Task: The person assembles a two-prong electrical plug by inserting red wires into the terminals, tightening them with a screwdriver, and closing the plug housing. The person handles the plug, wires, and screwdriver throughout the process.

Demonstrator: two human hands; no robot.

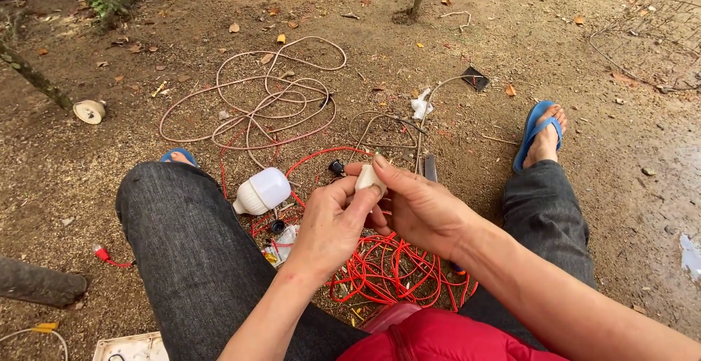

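Here, both hands meet over the lap, between the knees. Left hand (pixel 328 226) is curled shut, fingers pinching the lower part of a small white fitting (pixel 367 178). Right hand (pixel 416 208) is also curled, thumb and forefinger pressed on the top and side of the same fitting, so both hands grip it at once. What sort of fitting it is, can't tell; mostly hidden by fingers.

Below the hands, a tangle of red wire (pixel 387 270) lies on the dirt (pixel 621 186) between the legs. A white bulb (pixel 261 191) rests on the ground just beside the left knee. Farther out, a loose coil of pale cable (pixel 255 105) is spread on the dirt. A thin grey wire (pixel 383 131) loops near the red one.

Blue sandal (pixel 539 133) on the right foot, stretched forward. Wire cage (pixel 657 36) sits at upper right, well apart. A round white disc (pixel 90 110) lies at far left.
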